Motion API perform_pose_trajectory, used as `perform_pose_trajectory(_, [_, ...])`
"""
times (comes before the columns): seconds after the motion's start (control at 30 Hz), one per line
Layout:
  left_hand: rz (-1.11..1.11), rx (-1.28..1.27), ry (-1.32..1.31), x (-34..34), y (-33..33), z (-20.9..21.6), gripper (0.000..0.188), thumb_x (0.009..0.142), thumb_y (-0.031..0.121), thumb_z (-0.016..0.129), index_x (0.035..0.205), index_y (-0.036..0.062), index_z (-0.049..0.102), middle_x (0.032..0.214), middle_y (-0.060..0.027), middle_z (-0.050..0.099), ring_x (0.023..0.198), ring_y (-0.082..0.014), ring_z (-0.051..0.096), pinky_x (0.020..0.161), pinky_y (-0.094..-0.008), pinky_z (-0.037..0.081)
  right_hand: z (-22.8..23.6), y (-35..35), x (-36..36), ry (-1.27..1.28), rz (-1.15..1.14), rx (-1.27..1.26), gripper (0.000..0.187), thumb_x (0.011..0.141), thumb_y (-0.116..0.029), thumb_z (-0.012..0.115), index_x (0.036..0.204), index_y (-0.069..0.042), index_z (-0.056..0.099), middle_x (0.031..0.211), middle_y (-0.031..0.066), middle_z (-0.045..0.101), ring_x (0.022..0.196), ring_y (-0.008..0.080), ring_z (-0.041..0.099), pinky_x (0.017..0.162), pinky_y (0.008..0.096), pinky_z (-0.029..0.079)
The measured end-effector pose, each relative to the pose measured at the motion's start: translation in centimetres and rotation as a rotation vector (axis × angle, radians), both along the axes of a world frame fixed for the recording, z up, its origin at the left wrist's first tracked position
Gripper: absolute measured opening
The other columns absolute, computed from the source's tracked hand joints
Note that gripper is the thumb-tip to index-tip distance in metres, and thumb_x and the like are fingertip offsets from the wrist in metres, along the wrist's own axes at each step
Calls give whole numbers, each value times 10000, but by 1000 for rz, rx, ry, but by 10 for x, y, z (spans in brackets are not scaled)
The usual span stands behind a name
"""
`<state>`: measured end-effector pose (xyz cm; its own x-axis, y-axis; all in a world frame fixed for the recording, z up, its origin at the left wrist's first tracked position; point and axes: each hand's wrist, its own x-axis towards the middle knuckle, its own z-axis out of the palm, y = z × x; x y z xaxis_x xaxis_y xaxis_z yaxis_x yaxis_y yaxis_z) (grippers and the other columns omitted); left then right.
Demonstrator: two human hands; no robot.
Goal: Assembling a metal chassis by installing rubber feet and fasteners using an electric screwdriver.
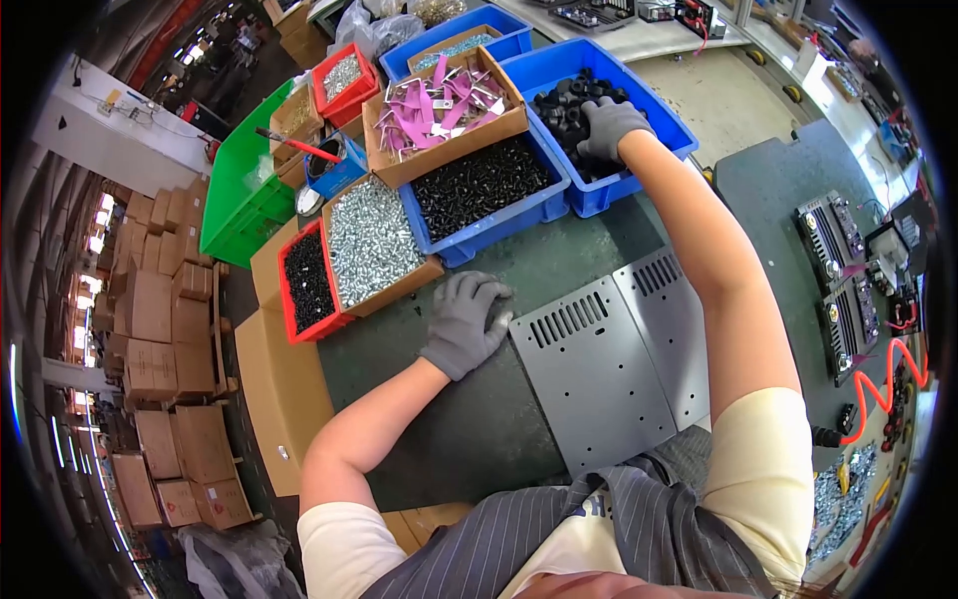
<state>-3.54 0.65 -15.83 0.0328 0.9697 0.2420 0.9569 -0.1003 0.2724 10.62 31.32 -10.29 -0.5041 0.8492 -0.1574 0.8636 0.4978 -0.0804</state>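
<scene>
My left hand, in a grey glove, rests on the dark green tabletop. Its fingers are loosely bent, the thumb stands apart, and nothing shows in it. Just right of it lies a grey metal panel with slots and small holes; a second slotted panel lies against it, partly under my right forearm. My right hand, also gloved in grey, reaches into a blue bin of black rounded parts. Its fingertips are among the parts, so whether it grips one is hidden.
Ahead stand a blue bin of black screws, a carton of silver fasteners, a red bin of black pieces and a carton of purple-wrapped metal pieces. A green crate is far left; finned assemblies and a red coiled hose lie right.
</scene>
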Motion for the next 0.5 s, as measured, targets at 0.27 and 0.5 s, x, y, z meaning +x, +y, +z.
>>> perform_pose_trajectory(0.27, [-11,-22,-10,-4,0,1,281,761,264,587,1019,157,559,1071,-58,519,1088,-258,446,930,-432,316,-9,6,1,180,10,-38,554,694,-211,636,1229,-190,495,1257,150,459,1129,347,493,947,416,424])
perform_pose_trajectory(0.5, [6,-27,-16,-4,-2,2,282,760,267,595,1020,164,560,1077,-54,517,1091,-250,443,926,-432,316,-4,3,0,207,-31,-77,483,693,-162,599,1174,-180,556,1213,167,512,1102,318,525,930,402,440])
